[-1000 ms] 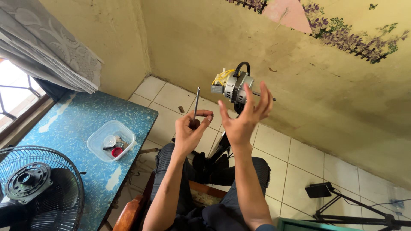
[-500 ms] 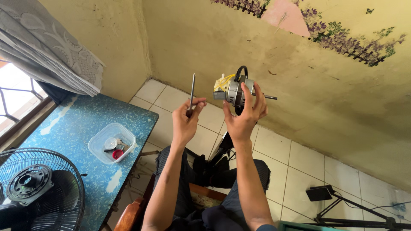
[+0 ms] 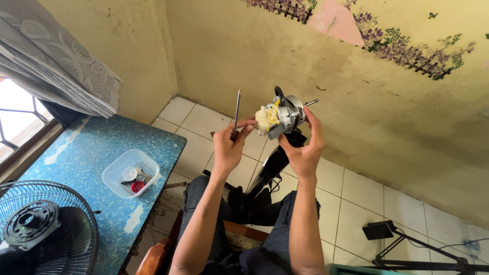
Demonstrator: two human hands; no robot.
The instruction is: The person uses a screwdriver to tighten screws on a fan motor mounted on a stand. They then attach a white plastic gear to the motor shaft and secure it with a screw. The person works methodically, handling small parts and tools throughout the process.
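At centre frame, the right hand [image 3: 304,147] cups a small fan motor [image 3: 280,116] from below, shaft end tilted up as if for inspection, while the left hand [image 3: 230,145] pinches a thin metal rod [image 3: 237,109] upright (fingertips closed around it) just beside the motor's yellow windings.

A blue speckled table [image 3: 76,168] is set in the corner where two yellowish walls [image 3: 219,56] meet. Above the table, a grey patterned curtain [image 3: 56,66] is hung beside a bright barred window [image 3: 15,122]. Beyond the table, pale floor tiles [image 3: 356,203] are laid.
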